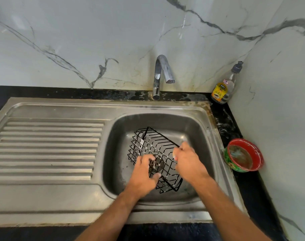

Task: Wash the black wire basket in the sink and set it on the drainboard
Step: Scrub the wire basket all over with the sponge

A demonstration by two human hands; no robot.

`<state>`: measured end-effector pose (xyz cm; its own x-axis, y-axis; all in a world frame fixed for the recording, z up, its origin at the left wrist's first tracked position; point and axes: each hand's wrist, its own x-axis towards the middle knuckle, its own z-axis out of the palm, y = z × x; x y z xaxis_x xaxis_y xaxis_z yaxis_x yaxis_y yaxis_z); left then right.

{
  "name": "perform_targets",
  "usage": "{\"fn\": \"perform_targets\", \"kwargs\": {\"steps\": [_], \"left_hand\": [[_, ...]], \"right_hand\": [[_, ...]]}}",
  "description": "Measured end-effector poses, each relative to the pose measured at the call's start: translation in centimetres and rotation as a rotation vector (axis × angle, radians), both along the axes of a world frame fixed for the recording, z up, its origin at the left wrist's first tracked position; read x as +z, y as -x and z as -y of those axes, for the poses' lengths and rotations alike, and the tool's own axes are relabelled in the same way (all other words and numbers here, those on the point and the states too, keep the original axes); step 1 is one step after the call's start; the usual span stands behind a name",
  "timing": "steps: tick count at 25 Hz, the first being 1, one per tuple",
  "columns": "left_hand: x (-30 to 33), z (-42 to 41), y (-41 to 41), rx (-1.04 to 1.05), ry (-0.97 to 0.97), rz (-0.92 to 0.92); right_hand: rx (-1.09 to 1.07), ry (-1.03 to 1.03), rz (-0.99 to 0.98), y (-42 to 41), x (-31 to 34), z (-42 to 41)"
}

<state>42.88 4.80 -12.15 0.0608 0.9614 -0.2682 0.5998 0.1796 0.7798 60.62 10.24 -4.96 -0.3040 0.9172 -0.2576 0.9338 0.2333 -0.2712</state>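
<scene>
Wire basket (153, 150), black and box-shaped, lies tipped on its side in the bowl of the steel sink (124, 180), its open mouth turned toward the right and the back wall of the bowl. Both hands are down in the bowl with it. The left hand (144, 173) reaches in from the near left; its fingers curl over the basket's upper wires and the thumb hooks a wire lower down, so this hand grips the basket. The right hand (186, 160) comes in from the near right and rests against the basket's top edge, fingers curled over the rim wire, and something pale shows at its fingertips (too small and blurred to name). That hand also seems closed on the wire, though the back of the hand hides the fingertips themselves.

A dark drain fitting shows through the mesh near the left hand's fingers. The basket is nowhere near the ribbed drainboard (47, 146), which spreads out to the left of the bowl as part of the same steel unit.

Behind the bowl stands a chrome tap (161, 73), its spout bent toward the bowl; no stream can be made out under it. In the back right corner, on the black counter (249, 188), a pump bottle (223, 89) with a yellow label leans against the marbled wall. Nearer, to the right of the sink, sits a red-rimmed round tub (243, 155) with a green patterned side, tilted toward the sink.
</scene>
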Motion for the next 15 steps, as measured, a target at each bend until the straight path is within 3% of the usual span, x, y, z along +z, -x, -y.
{"fn": "perform_targets", "kwargs": {"steps": [2,8,10,15], "left_hand": [[0.0,0.3,-0.5,0.093,0.049,0.092],[-0.6,1.0,-1.2,0.026,0.194,-0.074],[-0.9,0.9,-1.2,0.085,0.202,-0.079],[-1.1,0.6,-0.7,0.186,0.21,-0.078]], "right_hand": [[0.016,0.009,0.0,0.8,0.1,1.1],[0.132,0.043,0.065,2.0,0.4,3.2],[0.121,0.064,-0.038,2.2,0.1,3.5],[-0.208,0.028,-0.371,1.8,0.2,1.3]]}}
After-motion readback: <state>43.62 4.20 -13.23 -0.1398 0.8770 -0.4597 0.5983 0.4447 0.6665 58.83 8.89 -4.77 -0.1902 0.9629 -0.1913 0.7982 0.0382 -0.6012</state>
